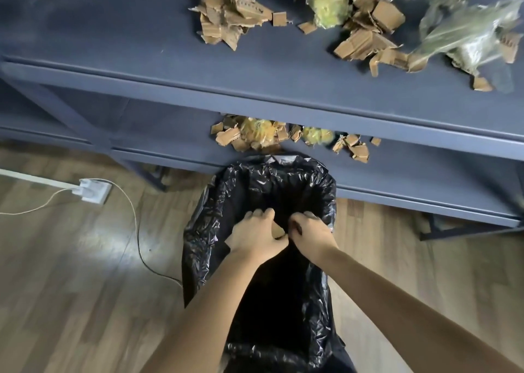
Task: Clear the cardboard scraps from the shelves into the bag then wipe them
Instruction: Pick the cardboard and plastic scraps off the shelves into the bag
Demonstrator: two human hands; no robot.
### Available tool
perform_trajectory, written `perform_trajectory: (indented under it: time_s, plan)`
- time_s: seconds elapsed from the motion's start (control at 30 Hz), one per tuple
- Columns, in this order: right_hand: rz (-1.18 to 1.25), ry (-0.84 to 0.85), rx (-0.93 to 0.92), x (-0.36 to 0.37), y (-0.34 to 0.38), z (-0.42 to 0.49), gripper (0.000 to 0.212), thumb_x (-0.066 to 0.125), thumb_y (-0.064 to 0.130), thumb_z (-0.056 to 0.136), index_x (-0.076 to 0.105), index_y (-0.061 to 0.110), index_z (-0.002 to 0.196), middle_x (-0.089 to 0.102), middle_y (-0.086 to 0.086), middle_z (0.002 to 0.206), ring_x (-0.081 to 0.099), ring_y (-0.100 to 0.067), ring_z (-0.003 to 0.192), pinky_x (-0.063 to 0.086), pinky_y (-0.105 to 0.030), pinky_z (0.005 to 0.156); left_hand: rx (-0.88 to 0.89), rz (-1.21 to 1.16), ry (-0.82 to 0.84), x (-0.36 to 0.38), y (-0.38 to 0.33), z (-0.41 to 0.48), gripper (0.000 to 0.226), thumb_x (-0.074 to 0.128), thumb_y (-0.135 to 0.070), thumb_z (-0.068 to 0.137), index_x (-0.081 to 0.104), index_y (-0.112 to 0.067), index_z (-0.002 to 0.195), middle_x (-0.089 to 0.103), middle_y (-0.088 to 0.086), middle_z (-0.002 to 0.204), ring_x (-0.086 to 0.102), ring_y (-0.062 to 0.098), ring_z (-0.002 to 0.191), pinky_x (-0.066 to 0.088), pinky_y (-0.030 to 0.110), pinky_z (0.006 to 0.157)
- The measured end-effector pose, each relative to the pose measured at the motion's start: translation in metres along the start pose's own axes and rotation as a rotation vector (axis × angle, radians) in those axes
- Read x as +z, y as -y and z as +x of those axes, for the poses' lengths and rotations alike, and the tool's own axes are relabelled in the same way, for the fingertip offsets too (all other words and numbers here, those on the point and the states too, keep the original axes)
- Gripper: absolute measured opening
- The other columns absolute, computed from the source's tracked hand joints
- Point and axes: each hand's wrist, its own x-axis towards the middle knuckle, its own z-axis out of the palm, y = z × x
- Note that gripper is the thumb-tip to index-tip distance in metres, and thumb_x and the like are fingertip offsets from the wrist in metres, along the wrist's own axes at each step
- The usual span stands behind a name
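Note:
A black plastic bag (pixel 226 202) stands open on the floor against the dark blue shelf unit. My left hand (pixel 253 235) and my right hand (pixel 310 235) are together over the bag's mouth, fingers curled, with a small tan scrap pinched between them. Cardboard scraps (pixel 226 15) lie in a pile on the top shelf (pixel 113 32). A second pile (pixel 365 35) to the right is mixed with clear plastic wrap (pixel 465 32) and a yellow-green bundle (pixel 330 1). More scraps (pixel 286 139) and yellow bits lie on the lower shelf (pixel 411 171) just behind the bag.
A white power strip (pixel 93 192) with a plug and a cable (pixel 136 225) lies on the wooden floor left of the bag. The shelf's metal legs and cross brace (pixel 68 112) stand at the left and right.

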Motion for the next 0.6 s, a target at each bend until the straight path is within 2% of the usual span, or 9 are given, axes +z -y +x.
perform_trajectory:
  time_s: [0.1,0.2,0.27,0.37,0.43,0.53,0.6]
  plan:
    - [-0.012,0.023,-0.006,-0.001,-0.001,0.005,0.044,0.044,0.018,0.089,0.045,0.023,0.133,0.049,-0.006,0.128,0.041,-0.027,0.122,0.036,-0.037,0.101,-0.011,-0.006,0.03,0.006,-0.001,0.005,0.049,0.053,-0.052,0.077,0.051,-0.022,0.117,0.055,-0.001,0.119,0.045,0.021,0.114,0.03,0.034,0.094]
    - [-0.004,0.011,-0.026,-0.004,-0.001,0.007,0.048,0.046,0.019,0.089,0.041,0.023,0.136,0.044,-0.002,0.138,0.037,-0.024,0.128,0.03,-0.034,0.105,-0.027,-0.006,0.078,0.008,0.0,0.008,0.06,0.054,-0.052,0.076,0.046,-0.022,0.127,0.046,-0.002,0.133,0.038,0.019,0.127,0.017,0.037,0.11]
    - [-0.006,0.014,-0.028,-0.007,0.0,0.007,0.049,0.046,0.019,0.089,0.04,0.021,0.137,0.043,-0.002,0.14,0.036,-0.024,0.129,0.03,-0.034,0.105,-0.027,0.008,0.093,0.006,0.0,0.009,0.063,0.055,-0.051,0.076,0.044,-0.021,0.13,0.042,-0.002,0.138,0.034,0.019,0.131,0.012,0.038,0.115]
    - [-0.012,0.018,-0.027,-0.02,0.004,0.002,0.049,0.046,0.02,0.09,0.037,0.02,0.139,0.042,-0.003,0.14,0.036,-0.024,0.129,0.033,-0.035,0.105,-0.026,0.013,0.105,-0.008,-0.004,0.008,0.063,0.055,-0.051,0.078,0.042,-0.02,0.132,0.041,-0.001,0.14,0.033,0.019,0.132,0.014,0.037,0.115]
    - [-0.01,0.014,-0.031,-0.037,0.014,-0.005,0.045,0.045,0.019,0.091,0.041,0.019,0.136,0.046,-0.004,0.136,0.042,-0.023,0.125,0.038,-0.034,0.101,-0.019,-0.011,0.106,-0.029,-0.011,0.004,0.06,0.055,-0.048,0.08,0.043,-0.02,0.131,0.042,-0.002,0.138,0.035,0.02,0.13,0.023,0.036,0.11]
    - [-0.079,0.081,-0.08,-0.079,0.042,-0.022,0.033,0.043,0.02,0.09,0.055,0.018,0.121,0.057,-0.004,0.123,0.054,-0.022,0.111,0.045,-0.031,0.091,0.021,-0.044,0.134,-0.076,-0.024,-0.008,0.047,0.053,-0.041,0.084,0.049,-0.02,0.126,0.05,-0.002,0.131,0.046,0.018,0.122,0.039,0.034,0.099]
    - [-0.166,0.135,-0.144,-0.116,0.067,-0.038,0.03,0.041,0.022,0.089,0.059,0.019,0.113,0.06,-0.003,0.118,0.056,-0.023,0.108,0.046,-0.032,0.089,0.041,-0.039,0.17,-0.116,-0.03,-0.017,0.038,0.05,-0.035,0.087,0.053,-0.021,0.121,0.057,-0.002,0.125,0.054,0.017,0.115,0.045,0.033,0.094]
